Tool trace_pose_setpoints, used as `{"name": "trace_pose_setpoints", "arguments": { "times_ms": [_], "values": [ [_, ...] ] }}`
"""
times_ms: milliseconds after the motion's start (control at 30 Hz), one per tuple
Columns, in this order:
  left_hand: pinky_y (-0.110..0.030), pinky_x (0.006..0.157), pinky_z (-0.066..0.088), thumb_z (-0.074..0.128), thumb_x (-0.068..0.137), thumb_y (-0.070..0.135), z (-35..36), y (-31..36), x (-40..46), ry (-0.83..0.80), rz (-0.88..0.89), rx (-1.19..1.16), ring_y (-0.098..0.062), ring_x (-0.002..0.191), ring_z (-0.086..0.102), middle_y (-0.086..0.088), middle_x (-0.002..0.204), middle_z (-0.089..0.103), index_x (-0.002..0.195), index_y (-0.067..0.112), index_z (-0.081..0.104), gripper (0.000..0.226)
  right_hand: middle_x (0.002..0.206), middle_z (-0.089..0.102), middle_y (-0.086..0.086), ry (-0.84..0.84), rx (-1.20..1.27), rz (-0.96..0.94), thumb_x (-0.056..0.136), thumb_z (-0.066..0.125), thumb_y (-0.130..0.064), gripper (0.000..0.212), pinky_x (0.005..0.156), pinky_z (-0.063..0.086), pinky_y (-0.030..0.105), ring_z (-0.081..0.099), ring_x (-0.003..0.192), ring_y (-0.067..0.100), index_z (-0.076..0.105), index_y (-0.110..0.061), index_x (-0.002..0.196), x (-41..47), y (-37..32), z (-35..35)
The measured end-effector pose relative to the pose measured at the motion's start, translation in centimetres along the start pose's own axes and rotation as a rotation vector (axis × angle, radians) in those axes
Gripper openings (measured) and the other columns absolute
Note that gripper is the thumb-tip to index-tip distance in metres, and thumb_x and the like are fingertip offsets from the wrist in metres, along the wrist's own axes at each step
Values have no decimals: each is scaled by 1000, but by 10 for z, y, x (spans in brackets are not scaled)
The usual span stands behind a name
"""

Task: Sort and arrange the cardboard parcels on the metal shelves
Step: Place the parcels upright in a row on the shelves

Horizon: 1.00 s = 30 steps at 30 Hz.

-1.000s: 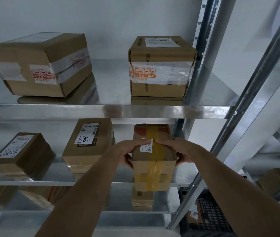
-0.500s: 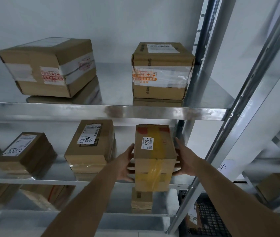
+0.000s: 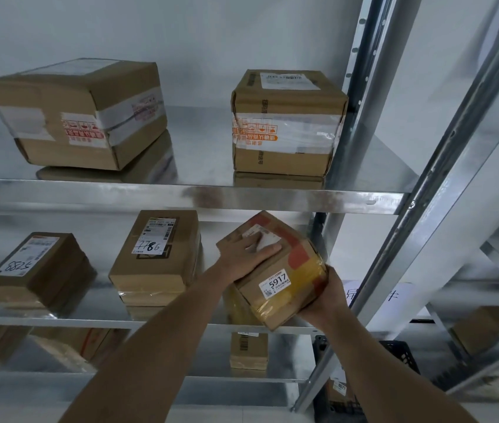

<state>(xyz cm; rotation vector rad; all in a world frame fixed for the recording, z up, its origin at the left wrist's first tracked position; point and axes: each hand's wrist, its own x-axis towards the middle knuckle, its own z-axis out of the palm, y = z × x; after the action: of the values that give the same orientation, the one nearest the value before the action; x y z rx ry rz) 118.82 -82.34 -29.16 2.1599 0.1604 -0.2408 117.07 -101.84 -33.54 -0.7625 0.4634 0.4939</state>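
Parcel: small brown cardboard box with yellow tape and a 5917 label (image 3: pixel 278 271), tilted, between both hands over the middle shelf (image 3: pixel 165 324).
Left hand (image 3: pixel 246 253): fingers straight, pressed flat on top.
Right hand (image 3: pixel 324 296): cupped under the near corner.
Handling: probably light, stiff; tape slick, so hold bare cardboard edges.

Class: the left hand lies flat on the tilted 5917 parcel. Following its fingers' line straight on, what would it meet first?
Probably the shelving's rear upright behind the 5917 parcel; the left hand points up-right, though depth is unclear.
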Motion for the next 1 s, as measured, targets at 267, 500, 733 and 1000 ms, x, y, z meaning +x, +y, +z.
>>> {"name": "trace_pose_setpoints", "arguments": {
  "times_ms": [267,500,733,1000],
  "values": [
    [-51,125,14,75,73,72,18,-34,3,4,43,244,-29,155,-1,3,169,4,157,37,32,101,95,71,17,268,-351,-43,110,37,-17,30,69,56,51,68,85,36,65,-6,112,9,21,-30],
    [-54,128,8,76,77,66,28,-44,17,-29,211,367,-25,157,-9,1,172,-1,156,36,35,95,128,68,19,-109,-518,-93,105,27,-56,61,92,58,53,69,112,40,59,-16,138,21,19,-29],
    [-56,123,19,76,76,67,40,-55,20,207,52,257,-32,157,-1,-3,170,-2,162,28,9,116,116,72,-2,98,-803,-88,98,53,-57,49,67,59,34,73,98,23,47,-32,140,26,10,-18],
    [-23,77,53,57,102,39,54,-84,13,267,-105,-416,-19,103,70,1,114,73,125,16,63,33,115,70,-4,126,-802,-190,106,44,-46,38,66,60,30,72,95,20,47,-29,139,29,9,-11]
  ]
}}
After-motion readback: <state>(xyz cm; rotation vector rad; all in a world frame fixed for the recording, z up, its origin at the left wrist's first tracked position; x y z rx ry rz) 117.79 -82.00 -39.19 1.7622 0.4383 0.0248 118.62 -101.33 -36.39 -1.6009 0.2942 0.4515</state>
